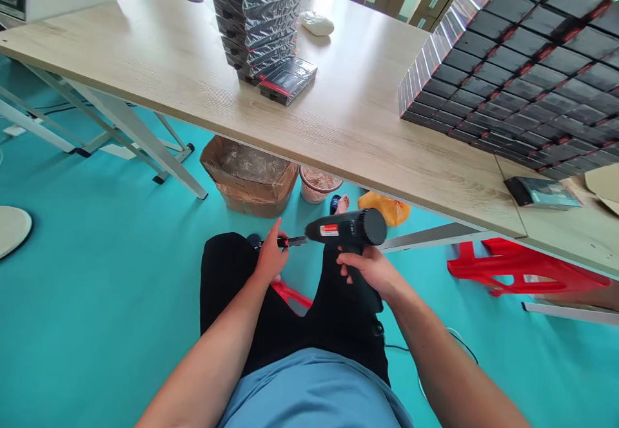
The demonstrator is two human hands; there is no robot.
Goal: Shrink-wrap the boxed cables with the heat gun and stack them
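My right hand (368, 270) is wrapped round the handle of a black heat gun (349, 227) with a red and white label. Its nozzle points left, toward a thin black box (293, 242) seen nearly edge-on. That box is gripped by my left hand (272, 255), above my lap. On the table (358, 112), stacked black boxes in shiny film (261, 22) stand at the back, with one wrapped box (289, 80) lying at their foot. A large block of black boxes (512, 67) rises on the right.
Under the table stand a carton of clear film (256, 183), a waste basket (316, 186) and an orange bag (384, 207). A red stool (522, 270) is at the right. A single box (541, 193) lies near the table's front edge. A cable (397, 347) runs behind my right forearm.
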